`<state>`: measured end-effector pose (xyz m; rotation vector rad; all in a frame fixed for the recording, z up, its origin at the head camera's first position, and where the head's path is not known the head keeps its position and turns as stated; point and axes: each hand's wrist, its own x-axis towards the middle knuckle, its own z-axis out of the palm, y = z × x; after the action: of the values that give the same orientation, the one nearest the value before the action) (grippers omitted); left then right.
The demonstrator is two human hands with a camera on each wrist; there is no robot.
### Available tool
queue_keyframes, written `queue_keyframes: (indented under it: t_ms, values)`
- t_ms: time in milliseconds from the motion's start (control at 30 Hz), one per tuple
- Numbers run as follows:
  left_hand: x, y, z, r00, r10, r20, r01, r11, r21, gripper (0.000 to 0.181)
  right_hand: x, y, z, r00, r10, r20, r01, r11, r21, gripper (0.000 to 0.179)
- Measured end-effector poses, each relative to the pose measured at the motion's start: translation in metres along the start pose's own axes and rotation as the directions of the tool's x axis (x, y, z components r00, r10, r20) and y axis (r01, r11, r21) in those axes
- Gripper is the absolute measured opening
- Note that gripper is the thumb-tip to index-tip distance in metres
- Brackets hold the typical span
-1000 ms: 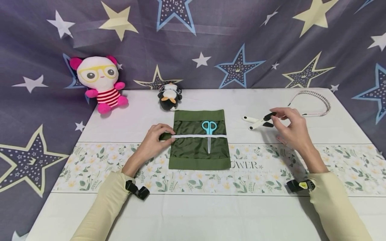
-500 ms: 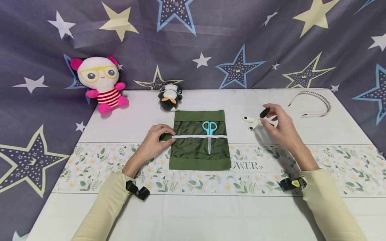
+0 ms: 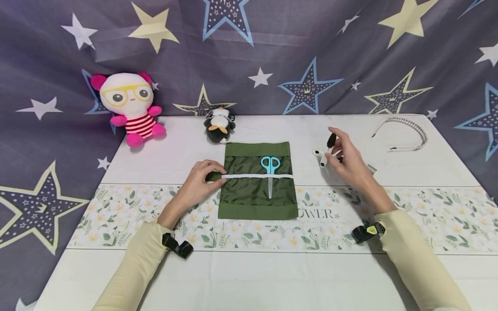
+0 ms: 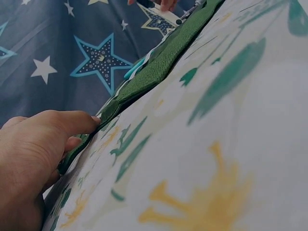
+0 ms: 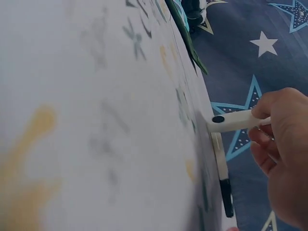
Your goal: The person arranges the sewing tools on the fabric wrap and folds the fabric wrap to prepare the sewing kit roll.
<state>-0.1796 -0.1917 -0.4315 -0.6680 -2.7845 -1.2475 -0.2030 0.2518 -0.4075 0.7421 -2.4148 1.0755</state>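
as a dark star-printed curtain (image 3: 241, 60) hangs across the top of the head view, a white table (image 3: 249, 276) with a flowered band (image 3: 128, 207) spreads below. at centre, the left hand (image 3: 198, 179) rests, thumb and finger apart, on the left edge of a green cloth (image 3: 258, 211); blue scissors (image 3: 270, 166) lie on it under a white strip (image 3: 249, 176). right of centre, the right hand (image 3: 348, 162) pinches a white stick (image 3: 331, 141) by a second stick (image 3: 317, 153). a plush panda (image 3: 132, 108) sits upper left, a headband (image 3: 418, 129) upper right.

in the left wrist view, the green cloth slants from lower left to the top, flowers filling the right.

in the right wrist view, pale table fills the left; the right hand, at right, clamps the white stick, the second stick below.
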Motion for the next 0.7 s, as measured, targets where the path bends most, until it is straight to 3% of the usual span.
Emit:
queue_keyframes:
  t_ms: [100, 200, 400, 467, 700]
  values:
    - [0.000, 0.000, 0.000, 1.000, -0.004, 0.002, 0.004, 1.000, 0.000, 0.021, 0.001, 0.000, 0.004, 0.999, 0.043, 0.001, -0.043, 0.998, 0.038, 0.084]
    - [0.000, 0.000, 0.000, 1.000, -0.008, 0.003, 0.008, 1.000, 0.001, 0.022, 0.000, -0.001, 0.008, 0.991, 0.136, 0.011, -0.137, 0.988, 0.073, 0.084]
    - [0.000, -0.001, 0.000, 1.000, -0.008, 0.006, 0.008, 1.000, -0.001, 0.022, -0.007, 0.000, 0.013, 0.941, 0.336, 0.039, -0.338, 0.938, 0.074, 0.036]
    - [0.000, -0.001, 0.000, 1.000, -0.007, 0.007, 0.007, 1.000, 0.001, 0.022, -0.008, 0.001, 0.014, 0.936, 0.349, 0.039, -0.351, 0.934, 0.065, 0.028]
    - [0.000, -0.001, -0.001, 1.000, -0.004, 0.005, 0.004, 1.000, -0.001, 0.021, -0.008, -0.002, 0.014, 0.961, 0.258, 0.096, -0.262, 0.965, 0.032, 0.024]
